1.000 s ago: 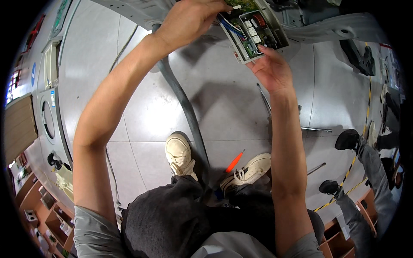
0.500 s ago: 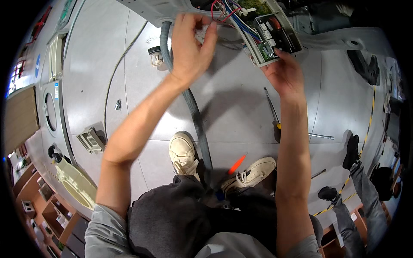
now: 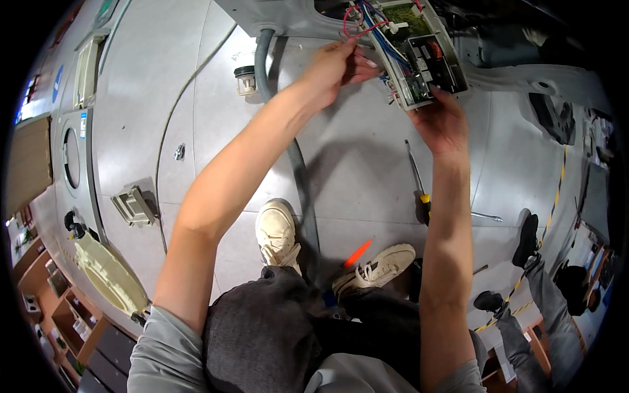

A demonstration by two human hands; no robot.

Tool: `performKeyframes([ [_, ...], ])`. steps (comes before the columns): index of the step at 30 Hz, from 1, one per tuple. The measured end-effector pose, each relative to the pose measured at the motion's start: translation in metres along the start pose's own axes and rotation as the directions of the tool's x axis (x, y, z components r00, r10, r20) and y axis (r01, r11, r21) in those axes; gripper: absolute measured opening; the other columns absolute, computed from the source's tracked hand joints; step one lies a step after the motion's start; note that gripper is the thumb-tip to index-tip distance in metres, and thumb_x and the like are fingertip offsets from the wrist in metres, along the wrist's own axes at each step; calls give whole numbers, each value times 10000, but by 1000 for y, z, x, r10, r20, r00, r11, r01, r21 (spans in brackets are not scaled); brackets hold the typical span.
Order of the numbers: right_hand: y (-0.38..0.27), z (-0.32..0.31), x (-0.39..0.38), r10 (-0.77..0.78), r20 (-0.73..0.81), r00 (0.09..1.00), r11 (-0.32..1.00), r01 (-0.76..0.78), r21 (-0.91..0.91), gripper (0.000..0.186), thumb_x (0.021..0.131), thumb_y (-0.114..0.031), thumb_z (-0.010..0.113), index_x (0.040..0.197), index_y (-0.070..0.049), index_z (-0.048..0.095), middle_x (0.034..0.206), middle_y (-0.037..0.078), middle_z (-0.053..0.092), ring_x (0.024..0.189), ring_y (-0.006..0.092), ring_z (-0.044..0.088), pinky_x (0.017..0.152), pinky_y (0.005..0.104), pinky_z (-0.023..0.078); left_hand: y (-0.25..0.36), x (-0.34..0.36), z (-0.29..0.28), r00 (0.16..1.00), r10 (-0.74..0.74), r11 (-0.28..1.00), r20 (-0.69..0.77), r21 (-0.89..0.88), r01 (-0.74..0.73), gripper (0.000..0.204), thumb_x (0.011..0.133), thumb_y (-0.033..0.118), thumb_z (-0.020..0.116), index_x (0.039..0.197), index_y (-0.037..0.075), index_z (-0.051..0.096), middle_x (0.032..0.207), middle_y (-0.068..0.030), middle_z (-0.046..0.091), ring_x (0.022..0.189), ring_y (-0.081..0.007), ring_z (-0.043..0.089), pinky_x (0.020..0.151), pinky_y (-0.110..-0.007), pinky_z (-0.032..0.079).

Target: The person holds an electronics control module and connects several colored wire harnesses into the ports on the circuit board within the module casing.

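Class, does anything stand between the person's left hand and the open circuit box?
Partly: a loop of red wire sticks out between the left hand and the upper part of the circuit box; whether they touch is unclear. Lower down, nothing large is visible in the gap.

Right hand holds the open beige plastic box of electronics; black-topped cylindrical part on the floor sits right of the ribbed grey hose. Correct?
One slip: the head view shows the black-topped cylindrical part left of the ribbed grey hose, not right of it. The right hand does hold the open beige plastic box of electronics.
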State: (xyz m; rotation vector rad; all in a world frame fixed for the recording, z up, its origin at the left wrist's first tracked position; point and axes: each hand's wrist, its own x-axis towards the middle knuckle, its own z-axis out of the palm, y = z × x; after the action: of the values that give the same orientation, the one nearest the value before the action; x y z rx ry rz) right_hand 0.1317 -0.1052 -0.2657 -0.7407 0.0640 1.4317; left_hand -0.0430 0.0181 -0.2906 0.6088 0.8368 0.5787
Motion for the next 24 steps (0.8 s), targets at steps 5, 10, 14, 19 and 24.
performKeyframes([
  [5, 6, 4, -1, -14, -41, 999, 999, 13, -37, 459, 835, 8, 531, 1279, 48, 419, 1280, 190, 498, 1208, 345, 479, 1018, 548, 403, 18, -23, -19, 978, -90, 989, 189, -97, 110, 276, 983, 260, 458, 969, 13, 580, 892, -115, 651, 805, -207, 653, 720, -305, 542],
  [10, 9, 5, -4, -15, -1, 1000, 999, 15, -45, 436, 839, 0, 527, 1261, 52, 431, 1248, 189, 520, 1180, 327, 505, 1007, 520, 421, 22, -36, 1, 944, -112, 987, 311, -76, 142, 225, 957, 199, 508, 988, -3, 602, 881, -105, 663, 787, -187, 651, 706, -294, 533],
  [14, 6, -2, -1, 4, -45, 999, 1000, -4, 0, 435, 864, 38, 460, 1293, 45, 390, 1269, 192, 503, 1188, 333, 496, 1003, 550, 418, 20, -43, 27, 953, -84, 996, 292, 34, 78, 180, 927, 167, 561, 983, 3, 608, 879, -82, 654, 761, -155, 633, 688, -257, 512],
  [19, 13, 8, -5, -44, 25, 999, 999, 45, -13, 451, 828, 28, 533, 1269, 26, 439, 1265, 177, 518, 1192, 340, 498, 1009, 550, 409, 18, -36, 29, 878, 454, 709, 154, 535, -460, 194, 891, 199, 622, 964, 19, 618, 826, -35, 617, 677, -115, 563, 622, -239, 442],
  [24, 13, 10, -8, -63, 23, 998, 998, 63, -1, 434, 867, -1, 531, 1286, 23, 420, 1274, 170, 513, 1200, 334, 492, 1018, 546, 402, 54, -37, 47, 596, 687, 63, 414, 784, -617, 186, 847, 133, 599, 973, -3, 605, 897, -128, 589, 798, -267, 556, 695, -363, 445],
])
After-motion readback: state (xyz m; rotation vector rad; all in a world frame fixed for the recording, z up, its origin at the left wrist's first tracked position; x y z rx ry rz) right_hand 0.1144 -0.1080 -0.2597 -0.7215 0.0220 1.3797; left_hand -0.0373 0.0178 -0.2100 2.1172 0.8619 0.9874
